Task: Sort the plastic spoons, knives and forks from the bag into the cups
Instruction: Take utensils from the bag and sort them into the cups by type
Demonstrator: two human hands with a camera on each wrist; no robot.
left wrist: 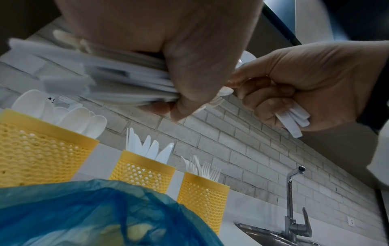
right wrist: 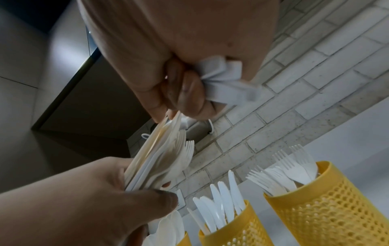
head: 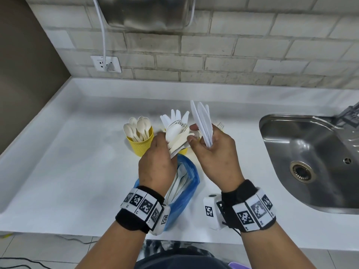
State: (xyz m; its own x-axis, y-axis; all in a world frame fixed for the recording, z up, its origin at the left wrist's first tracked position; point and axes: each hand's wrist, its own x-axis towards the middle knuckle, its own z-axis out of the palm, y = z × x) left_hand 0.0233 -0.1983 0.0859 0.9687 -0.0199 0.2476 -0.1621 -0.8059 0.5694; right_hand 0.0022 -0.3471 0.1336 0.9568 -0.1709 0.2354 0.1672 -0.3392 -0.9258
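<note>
Countertop below: right hand (head: 211, 152) grips knives (head: 202, 121) (three, perhaps).

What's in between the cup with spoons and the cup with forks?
The cup of knives stands between the spoon cup and the fork cup. The left wrist view shows all three yellow cups in a row, with white counter showing in the gaps.

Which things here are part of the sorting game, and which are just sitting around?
Part of the job:
left hand holding a mixed bundle
right hand holding knives
spoon cup
knife cup
fork cup
blue bag

Just sitting around:
sink
tap
wall socket
</note>
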